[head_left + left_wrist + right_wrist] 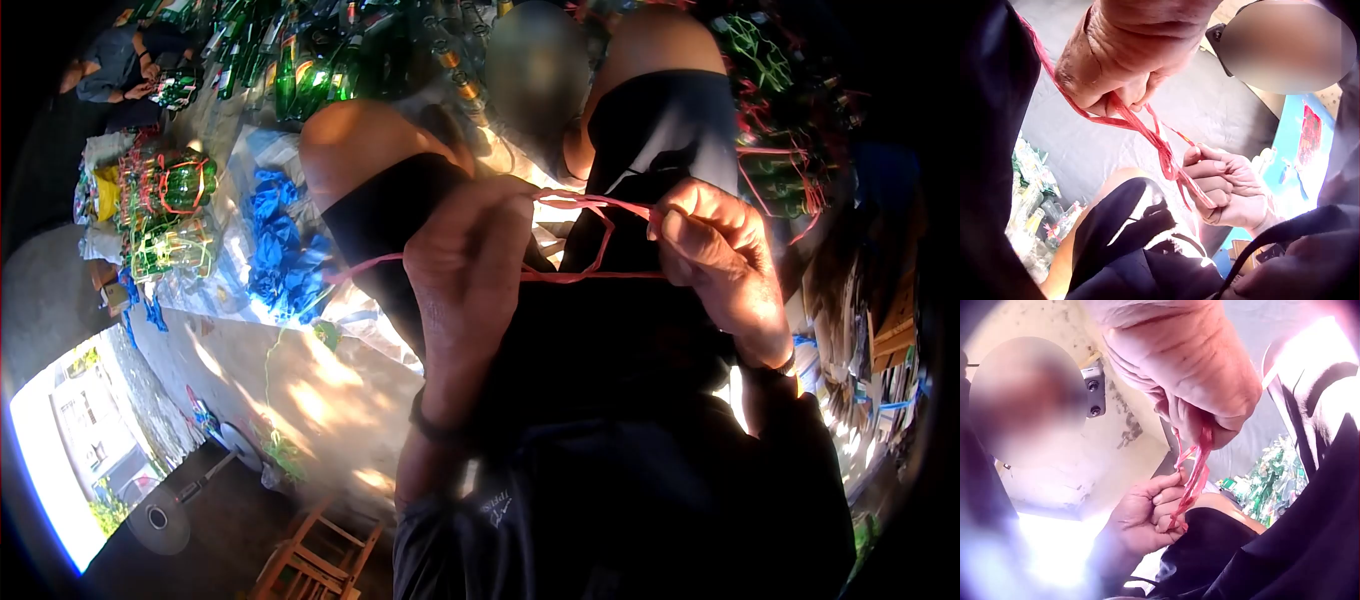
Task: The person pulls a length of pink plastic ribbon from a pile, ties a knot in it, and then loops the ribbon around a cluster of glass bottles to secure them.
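Pink-red plastic twine [603, 240] stretches between the two hands above the lap, with a loop and a crossing near its middle. The left hand [470, 255] pinches the twine at one side, and a loose end trails past it to the left. Opposite it, the right hand [718, 255] grips the other side between thumb and curled fingers. In the left wrist view, several strands of the twine [1164, 156] meet at a knot-like crossing between the left hand [1129, 50] and the right hand [1225, 187]. The right wrist view shows the twine [1194, 481] bunched between both hands.
Green bottles [300, 75] lie beyond the knees. Bundles of bottles tied with twine [170, 205] stand at the left, beside blue plastic [280, 245] on a pale sheet. A wooden chair [320, 555] is at the lower left. Another person [125, 65] sits at the upper left.
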The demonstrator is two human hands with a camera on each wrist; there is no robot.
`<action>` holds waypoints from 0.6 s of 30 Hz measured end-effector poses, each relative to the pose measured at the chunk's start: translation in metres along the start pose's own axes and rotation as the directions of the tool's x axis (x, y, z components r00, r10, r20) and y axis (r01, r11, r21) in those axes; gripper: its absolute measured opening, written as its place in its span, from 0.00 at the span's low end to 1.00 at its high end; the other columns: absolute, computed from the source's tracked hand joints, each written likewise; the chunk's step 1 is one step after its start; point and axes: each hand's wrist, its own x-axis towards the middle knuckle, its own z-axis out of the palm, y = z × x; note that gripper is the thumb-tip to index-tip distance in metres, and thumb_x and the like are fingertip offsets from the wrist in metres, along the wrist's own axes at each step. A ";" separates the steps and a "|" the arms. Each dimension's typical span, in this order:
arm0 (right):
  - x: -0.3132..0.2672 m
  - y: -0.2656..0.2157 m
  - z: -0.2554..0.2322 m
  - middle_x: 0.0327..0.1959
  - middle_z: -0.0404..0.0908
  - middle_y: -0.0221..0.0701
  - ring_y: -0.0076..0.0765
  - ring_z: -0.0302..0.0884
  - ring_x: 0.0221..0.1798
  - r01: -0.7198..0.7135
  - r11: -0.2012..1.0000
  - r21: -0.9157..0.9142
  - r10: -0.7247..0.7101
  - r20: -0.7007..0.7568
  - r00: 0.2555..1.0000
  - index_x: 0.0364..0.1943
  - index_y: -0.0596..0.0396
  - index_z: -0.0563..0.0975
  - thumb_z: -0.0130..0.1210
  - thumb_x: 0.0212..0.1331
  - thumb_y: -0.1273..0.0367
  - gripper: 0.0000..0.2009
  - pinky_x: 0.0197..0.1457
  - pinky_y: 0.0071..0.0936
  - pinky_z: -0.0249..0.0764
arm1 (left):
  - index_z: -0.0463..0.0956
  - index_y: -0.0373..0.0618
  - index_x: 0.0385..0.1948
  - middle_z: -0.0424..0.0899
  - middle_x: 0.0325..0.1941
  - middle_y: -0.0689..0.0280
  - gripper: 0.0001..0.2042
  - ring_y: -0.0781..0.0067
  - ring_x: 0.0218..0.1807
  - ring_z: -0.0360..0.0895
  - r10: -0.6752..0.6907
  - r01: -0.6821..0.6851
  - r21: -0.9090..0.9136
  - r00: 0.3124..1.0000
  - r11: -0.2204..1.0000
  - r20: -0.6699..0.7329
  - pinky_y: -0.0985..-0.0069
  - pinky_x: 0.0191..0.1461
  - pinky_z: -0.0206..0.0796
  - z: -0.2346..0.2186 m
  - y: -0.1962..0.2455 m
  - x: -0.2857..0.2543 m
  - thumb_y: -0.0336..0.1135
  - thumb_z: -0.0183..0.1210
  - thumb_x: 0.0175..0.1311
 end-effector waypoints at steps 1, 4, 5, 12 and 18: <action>0.000 0.001 0.001 0.22 0.71 0.20 0.14 0.61 0.22 0.000 1.000 0.001 0.000 0.003 1.000 0.37 0.59 0.79 0.55 0.74 0.66 0.10 0.28 0.15 0.57 | 0.82 0.36 0.42 0.78 0.26 0.75 0.06 0.90 0.28 0.67 -0.052 0.051 -0.055 0.999 0.997 -0.007 0.86 0.32 0.61 -0.001 0.002 -0.001 0.24 0.57 0.71; -0.001 0.000 0.003 0.16 0.68 0.24 0.18 0.60 0.16 0.024 1.000 0.008 -0.024 0.036 0.999 0.40 0.63 0.77 0.57 0.72 0.58 0.18 0.21 0.18 0.58 | 0.82 0.37 0.42 0.78 0.27 0.76 0.06 0.90 0.28 0.67 -0.139 0.131 -0.196 0.990 0.972 -0.029 0.87 0.34 0.59 -0.002 0.004 -0.002 0.25 0.57 0.71; 0.000 -0.004 0.005 0.19 0.72 0.26 0.20 0.66 0.18 -0.075 0.994 0.082 0.070 0.064 0.995 0.40 0.62 0.78 0.55 0.74 0.57 0.18 0.22 0.18 0.64 | 0.82 0.37 0.42 0.78 0.27 0.76 0.06 0.90 0.28 0.67 -0.140 0.132 -0.197 0.990 0.971 -0.026 0.87 0.34 0.59 -0.003 0.003 -0.001 0.25 0.57 0.71; -0.004 0.001 0.012 0.21 0.79 0.33 0.24 0.76 0.18 -0.310 0.945 0.103 0.289 0.179 0.941 0.49 0.61 0.80 0.51 0.76 0.62 0.15 0.22 0.20 0.73 | 0.82 0.39 0.42 0.77 0.28 0.79 0.06 0.93 0.29 0.64 -0.133 0.142 -0.266 0.990 0.953 0.052 0.88 0.33 0.55 0.001 -0.002 0.000 0.28 0.57 0.72; 0.005 0.009 0.016 0.23 0.79 0.30 0.22 0.76 0.19 -0.279 0.959 -0.050 0.282 0.262 0.923 0.60 0.57 0.77 0.52 0.72 0.72 0.15 0.23 0.18 0.72 | 0.82 0.38 0.42 0.77 0.28 0.79 0.06 0.93 0.29 0.64 -0.131 0.138 -0.252 0.990 0.958 0.047 0.87 0.33 0.56 0.007 0.003 -0.002 0.28 0.57 0.72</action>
